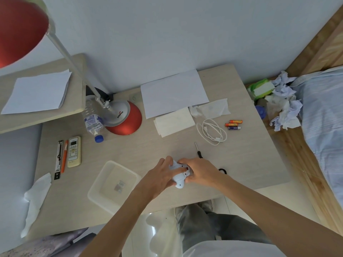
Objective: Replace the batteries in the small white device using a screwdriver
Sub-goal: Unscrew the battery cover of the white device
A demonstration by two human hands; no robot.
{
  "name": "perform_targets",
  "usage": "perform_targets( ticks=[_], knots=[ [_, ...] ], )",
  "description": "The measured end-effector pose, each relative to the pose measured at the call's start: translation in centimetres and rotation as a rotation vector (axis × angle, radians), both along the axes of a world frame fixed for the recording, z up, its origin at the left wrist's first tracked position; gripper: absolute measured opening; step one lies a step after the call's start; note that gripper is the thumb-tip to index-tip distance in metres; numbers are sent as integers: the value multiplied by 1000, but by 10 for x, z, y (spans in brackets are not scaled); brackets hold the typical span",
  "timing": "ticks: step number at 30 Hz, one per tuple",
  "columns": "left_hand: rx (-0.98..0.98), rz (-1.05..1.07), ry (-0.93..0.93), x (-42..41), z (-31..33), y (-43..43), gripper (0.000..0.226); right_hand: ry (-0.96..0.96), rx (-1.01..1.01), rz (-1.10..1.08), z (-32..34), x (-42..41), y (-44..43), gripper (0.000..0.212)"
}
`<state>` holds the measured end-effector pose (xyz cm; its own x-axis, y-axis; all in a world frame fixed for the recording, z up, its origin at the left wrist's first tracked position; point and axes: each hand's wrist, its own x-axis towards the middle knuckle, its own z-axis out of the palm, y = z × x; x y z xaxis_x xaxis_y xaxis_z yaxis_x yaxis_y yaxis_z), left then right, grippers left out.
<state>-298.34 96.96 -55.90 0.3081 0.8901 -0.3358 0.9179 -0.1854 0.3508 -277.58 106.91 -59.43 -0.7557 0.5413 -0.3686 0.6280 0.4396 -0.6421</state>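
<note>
The small white device (178, 176) sits near the desk's front edge, held between both hands. My left hand (161, 173) grips its left side. My right hand (199, 170) covers its right side, fingertips pressed on the top where a dark opening with red shows. A black-handled screwdriver (198, 152) lies free on the desk just behind my right hand. Three batteries (233, 124), two orange and one dark blue, lie together at the right. Most of the device is hidden by my fingers.
A clear plastic tray (113, 184) holding a small part sits left of my hands. A coiled white cable (212, 131), tissues (174, 121), paper (173, 92), a red lamp base (123, 119), a lying water bottle (92, 119), a remote (74, 152) and pens (62, 156) lie around.
</note>
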Motion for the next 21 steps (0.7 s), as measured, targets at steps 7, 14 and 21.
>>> perform_targets(
  ticks=[7,14,21],
  knots=[
    [-16,-7,17,0,-1,3,74,-22,-13,2,1,-1,1,65],
    [0,-10,21,4,5,5,70,-18,-20,20,5,0,1,60],
    [15,8,-14,5,2,5,72,-35,-24,21,7,0,-1,61]
  ],
)
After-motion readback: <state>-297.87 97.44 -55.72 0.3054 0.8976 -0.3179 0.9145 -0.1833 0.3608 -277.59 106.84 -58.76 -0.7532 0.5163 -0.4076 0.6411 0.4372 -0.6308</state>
